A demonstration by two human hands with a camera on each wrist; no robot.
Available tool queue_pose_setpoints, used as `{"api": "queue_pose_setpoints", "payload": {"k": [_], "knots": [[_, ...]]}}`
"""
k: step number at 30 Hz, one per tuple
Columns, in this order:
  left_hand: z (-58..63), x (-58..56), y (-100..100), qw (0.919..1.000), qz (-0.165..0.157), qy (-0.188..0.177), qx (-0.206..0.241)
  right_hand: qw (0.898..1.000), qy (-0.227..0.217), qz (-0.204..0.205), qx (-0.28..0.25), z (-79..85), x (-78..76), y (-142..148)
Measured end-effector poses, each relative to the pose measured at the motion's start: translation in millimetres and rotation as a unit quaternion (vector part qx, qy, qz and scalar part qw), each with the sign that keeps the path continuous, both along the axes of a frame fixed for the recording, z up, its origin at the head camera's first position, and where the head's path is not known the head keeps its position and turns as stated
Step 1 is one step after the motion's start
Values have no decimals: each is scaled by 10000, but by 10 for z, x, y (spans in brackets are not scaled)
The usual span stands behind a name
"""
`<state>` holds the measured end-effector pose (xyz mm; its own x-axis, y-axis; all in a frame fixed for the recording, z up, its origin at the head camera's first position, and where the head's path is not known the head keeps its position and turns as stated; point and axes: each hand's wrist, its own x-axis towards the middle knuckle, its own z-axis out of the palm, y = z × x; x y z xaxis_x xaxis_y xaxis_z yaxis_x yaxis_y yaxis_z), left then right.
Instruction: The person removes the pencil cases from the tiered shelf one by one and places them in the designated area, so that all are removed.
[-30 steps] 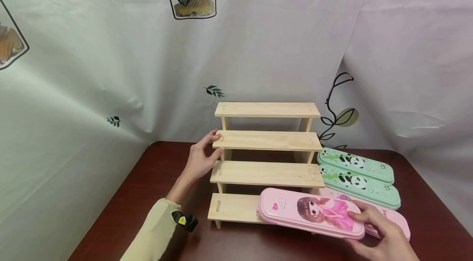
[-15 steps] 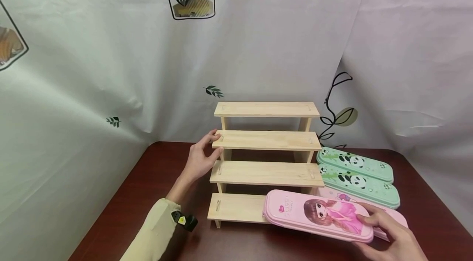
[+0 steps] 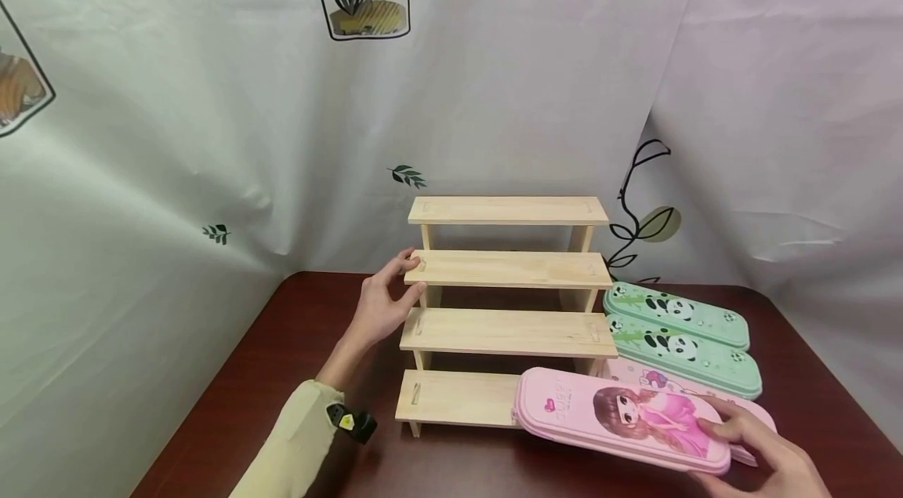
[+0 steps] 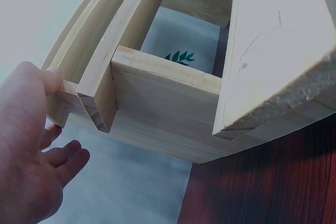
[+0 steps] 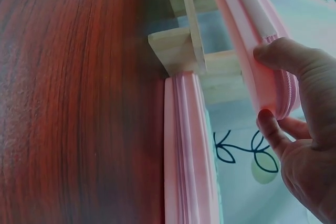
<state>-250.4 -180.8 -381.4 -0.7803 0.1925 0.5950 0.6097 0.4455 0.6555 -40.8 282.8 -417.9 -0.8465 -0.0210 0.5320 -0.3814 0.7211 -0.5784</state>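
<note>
A pink zipped pencil case (image 3: 621,419) with a long-haired doll picture is pinched at its right end by my right hand (image 3: 765,447). It hangs in the air, its left end in front of the lowest step of a four-tier wooden display stand (image 3: 508,269). The right wrist view shows thumb and fingers on the case's zipped end (image 5: 281,87). With thumb and fingers, my left hand (image 3: 381,306) grips the left end of the stand's second step from the top. In the left wrist view, that hand (image 4: 37,150) holds a board edge (image 4: 65,90).
Two green panda pencil cases (image 3: 684,361) lie to the right of the stand. Another pink case (image 3: 666,380) lies in front of them, partly hidden by the held one. A dark reddish table (image 3: 268,372) carries everything, with a printed white curtain (image 3: 494,90) behind.
My right hand has carried the pink pencil case to the right and slightly down, toward the near side. My left hand stays on the stand.
</note>
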Motion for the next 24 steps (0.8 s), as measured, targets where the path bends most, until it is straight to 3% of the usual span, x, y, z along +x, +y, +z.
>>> {"api": "queue_pose_setpoints", "payload": {"k": [10,15,17,21,23,24], "knots": [[-18,-18,5,10000,-11,-20,8,9985,355,304,-301,8,79,48],[-26,-20,8,10000,-29,-61,-1,9972,623,423,7,-71,91,208],[-21,-22,7,10000,-41,-71,12,9948,781,639,132,-124,83,311],[-13,-37,2,10000,-27,-75,46,9935,525,987,189,-212,78,486],[-9,-42,-2,10000,-6,-67,53,9871,622,1409,432,-264,19,610],[-10,-44,-5,10000,-10,-60,57,9865,347,1553,375,-285,-7,667]]}}
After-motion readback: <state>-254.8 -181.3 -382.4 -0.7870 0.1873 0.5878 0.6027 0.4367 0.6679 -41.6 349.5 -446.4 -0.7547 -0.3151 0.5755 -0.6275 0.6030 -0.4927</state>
